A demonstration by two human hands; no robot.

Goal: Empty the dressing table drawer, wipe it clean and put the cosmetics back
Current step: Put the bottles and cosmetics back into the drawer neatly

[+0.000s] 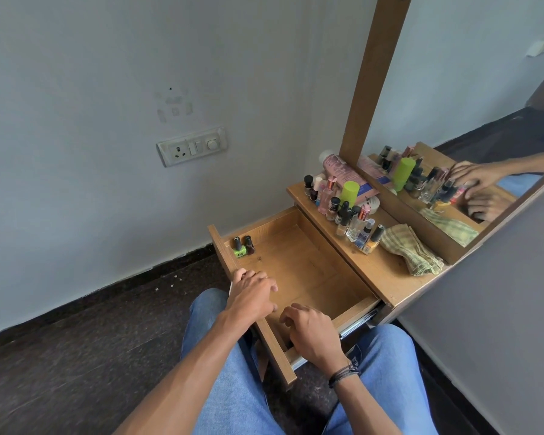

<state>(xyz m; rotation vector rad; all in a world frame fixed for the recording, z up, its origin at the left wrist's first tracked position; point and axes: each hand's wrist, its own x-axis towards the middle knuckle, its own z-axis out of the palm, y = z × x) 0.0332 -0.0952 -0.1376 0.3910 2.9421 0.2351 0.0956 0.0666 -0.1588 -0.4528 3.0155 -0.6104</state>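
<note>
The wooden drawer (311,271) is pulled out wide over my lap. Two nail polish bottles stand in its far left corner: a green one (238,248) and a dark one (249,245). The rest of the drawer bottom is bare. My left hand (252,293) rests on the drawer's front edge with fingers spread over the rim. My right hand (313,332) hovers above the near right part of the drawer, fingers curled and holding nothing. Several cosmetics bottles (346,211) crowd the dressing table top (380,271), next to a checked green cloth (412,251).
A mirror (471,152) in a wooden frame stands behind the table top and reflects the bottles and my hands. A wall with a socket plate (192,146) is at the left. My knees in blue jeans (230,387) sit under the drawer. Dark floor lies all around.
</note>
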